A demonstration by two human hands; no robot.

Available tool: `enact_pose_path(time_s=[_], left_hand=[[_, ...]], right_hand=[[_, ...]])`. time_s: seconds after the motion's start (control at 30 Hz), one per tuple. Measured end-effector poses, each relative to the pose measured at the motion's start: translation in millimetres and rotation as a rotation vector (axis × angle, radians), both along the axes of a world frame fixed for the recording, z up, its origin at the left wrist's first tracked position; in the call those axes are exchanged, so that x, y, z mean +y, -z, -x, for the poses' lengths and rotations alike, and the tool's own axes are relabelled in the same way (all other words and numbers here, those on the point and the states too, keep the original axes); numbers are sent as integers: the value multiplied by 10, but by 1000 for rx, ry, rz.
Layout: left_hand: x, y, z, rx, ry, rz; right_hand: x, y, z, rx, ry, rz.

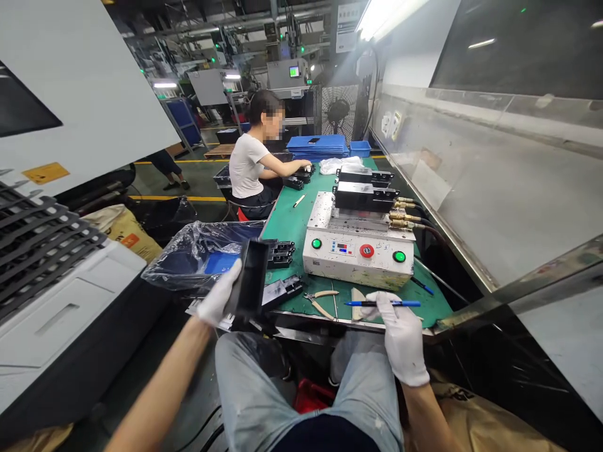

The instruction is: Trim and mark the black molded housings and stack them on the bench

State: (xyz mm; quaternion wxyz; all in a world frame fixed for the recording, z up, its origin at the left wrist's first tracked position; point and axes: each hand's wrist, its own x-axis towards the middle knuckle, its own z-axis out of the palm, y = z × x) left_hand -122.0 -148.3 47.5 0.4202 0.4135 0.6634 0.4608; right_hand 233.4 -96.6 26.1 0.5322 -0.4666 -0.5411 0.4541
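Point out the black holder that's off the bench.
The black holder gripped in the gloved left hand; the other black ones rest on the green bench mat.

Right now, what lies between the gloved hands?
Head view: tan-handled pliers, a thin metal tool and a pale scraper on the green mat, between the left hand and right hand.

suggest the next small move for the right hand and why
Probably bring the blue pen across to the black box, since the right hand already pinches the pen ready to use, while the left hand holds the box raised.
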Motion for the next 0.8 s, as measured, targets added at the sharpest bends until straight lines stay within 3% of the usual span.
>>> enact_pose_path(time_s=[0.03,0.1,0.2,0.3,0.37,0.47,0.6,0.67,0.73,0.8], left_hand=[[310,-109,197,237,-44,-29],[968,-246,527,489,-64,-70],[1819,-231,769,749,84,-33],[2317,-62,741,883,269,67],[2431,45,652,936,345,105],[2251,163,482,997,330,82],[1418,435,159,960,353,115],[940,636,-25,868,404,176],[568,801,-172,777,353,198],[325,870,-257,659,260,192]], right_hand=[[-32,53,-30,-15,10,4],[-107,135,-36,-41,18,17],[-226,207,16,-56,24,51],[-319,277,-17,-65,65,102],[-358,351,-125,-65,121,134],[-389,478,-332,-62,210,126],[-401,563,-375,-26,216,145],[-422,552,-225,13,125,182],[-479,514,5,24,-23,182],[-578,456,252,8,-169,110]])
